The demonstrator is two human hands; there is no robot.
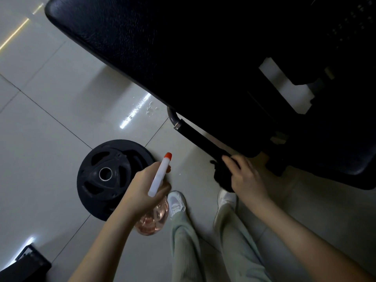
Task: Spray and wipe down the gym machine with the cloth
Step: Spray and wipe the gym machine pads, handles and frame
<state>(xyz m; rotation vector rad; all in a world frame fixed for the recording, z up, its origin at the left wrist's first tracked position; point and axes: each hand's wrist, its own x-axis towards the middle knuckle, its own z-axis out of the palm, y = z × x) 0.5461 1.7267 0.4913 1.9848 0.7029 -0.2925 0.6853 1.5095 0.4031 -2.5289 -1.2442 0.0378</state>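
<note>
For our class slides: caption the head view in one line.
Left hand grips spray bottle; right hand holds dark cloth on the machine's handle.

Under me, glossy pale floor tiles [46, 123] catch streaks of light. A black weight plate [101, 180] lies lower left.

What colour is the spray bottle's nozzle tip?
Orange-red nozzle tip on the white sprayer; head view.

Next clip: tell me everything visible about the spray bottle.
The spray bottle has a long white plastic sprayer head ending in an orange-red nozzle tip and a rounded clear body holding pinkish liquid. It is held in the air, tilted, nozzle aimed up toward the black machine handle. The left hand grips its neck; nothing else touches it.
</note>
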